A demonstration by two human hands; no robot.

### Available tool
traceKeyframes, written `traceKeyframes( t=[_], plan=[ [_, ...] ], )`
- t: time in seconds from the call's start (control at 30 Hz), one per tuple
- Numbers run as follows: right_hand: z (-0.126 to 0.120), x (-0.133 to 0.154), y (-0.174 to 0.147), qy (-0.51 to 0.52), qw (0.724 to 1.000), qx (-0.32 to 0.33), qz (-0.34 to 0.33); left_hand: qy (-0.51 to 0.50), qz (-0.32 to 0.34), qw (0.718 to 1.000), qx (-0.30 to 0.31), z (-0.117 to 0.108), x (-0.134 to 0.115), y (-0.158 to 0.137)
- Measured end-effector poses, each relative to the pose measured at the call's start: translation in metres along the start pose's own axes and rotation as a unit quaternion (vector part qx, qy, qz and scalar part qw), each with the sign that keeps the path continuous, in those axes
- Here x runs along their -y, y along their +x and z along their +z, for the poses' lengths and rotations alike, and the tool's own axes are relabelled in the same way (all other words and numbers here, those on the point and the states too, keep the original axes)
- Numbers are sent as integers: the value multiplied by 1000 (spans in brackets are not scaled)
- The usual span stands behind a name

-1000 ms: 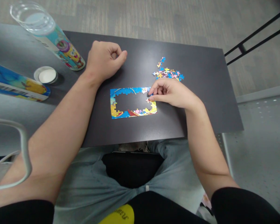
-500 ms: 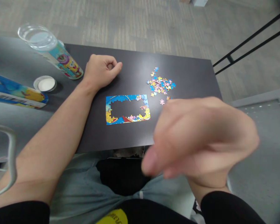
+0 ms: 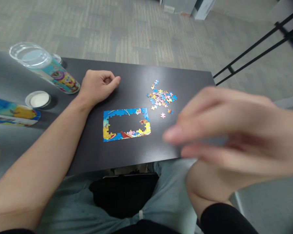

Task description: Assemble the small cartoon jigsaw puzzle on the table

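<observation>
My left hand [image 3: 97,86] rests on the dark table, its fingers curled into a loose fist with no object showing in it. Close beside it stands a clear-topped tube [image 3: 60,76] with cartoon artwork. In front of the wrist lies the joined border of a jigsaw puzzle [image 3: 124,136], with bare table inside it. My right hand [image 3: 236,130] is raised near the camera, slightly blurred, its fingertips apart and nothing visible between them. Beyond it lies a heap of loose puzzle pieces [image 3: 162,97], and a pink piece [image 3: 162,115] sits apart from the heap.
A round white lid [image 3: 39,99] and a second printed cylinder [image 3: 14,112] are at the left of the table [image 3: 136,151]. Black metal rails [image 3: 249,52] stand at the far right. Carpeted floor [image 3: 112,32] lies past the far edge.
My right hand has shifted right in the picture, and its fingertips have parted. My left hand stays on the table. The view has tilted, so the table sits lower and further left.
</observation>
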State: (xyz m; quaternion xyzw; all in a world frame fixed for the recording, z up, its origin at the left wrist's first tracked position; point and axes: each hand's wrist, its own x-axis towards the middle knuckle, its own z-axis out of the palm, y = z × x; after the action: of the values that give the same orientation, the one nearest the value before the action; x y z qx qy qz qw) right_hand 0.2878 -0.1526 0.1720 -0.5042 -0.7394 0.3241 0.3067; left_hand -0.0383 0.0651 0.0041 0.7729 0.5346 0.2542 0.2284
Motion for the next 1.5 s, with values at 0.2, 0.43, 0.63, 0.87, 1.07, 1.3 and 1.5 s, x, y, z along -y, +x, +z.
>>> traceKeyframes(
  t=[0.2,0.43,0.63,0.87,1.07,1.3,1.5],
  plan=[
    [29,-127,75,-129,974,-174,68,27,-19,999,27,-2,-3,2],
    [44,-187,86,-218,967,-74,108,36,-12,999,21,0,-5,2],
    [47,-195,96,-177,978,-67,90,62,-32,997,27,-2,-15,3],
    [50,-198,97,-77,990,-62,96,69,-23,997,28,-3,-19,0],
    [59,-195,97,59,994,-85,43,83,-14,996,23,4,-11,2],
    [82,-153,84,188,982,-6,32,74,7,997,17,6,-9,3],
    [94,-129,68,228,972,45,30,75,12,997,13,7,-12,4]
  ],
)
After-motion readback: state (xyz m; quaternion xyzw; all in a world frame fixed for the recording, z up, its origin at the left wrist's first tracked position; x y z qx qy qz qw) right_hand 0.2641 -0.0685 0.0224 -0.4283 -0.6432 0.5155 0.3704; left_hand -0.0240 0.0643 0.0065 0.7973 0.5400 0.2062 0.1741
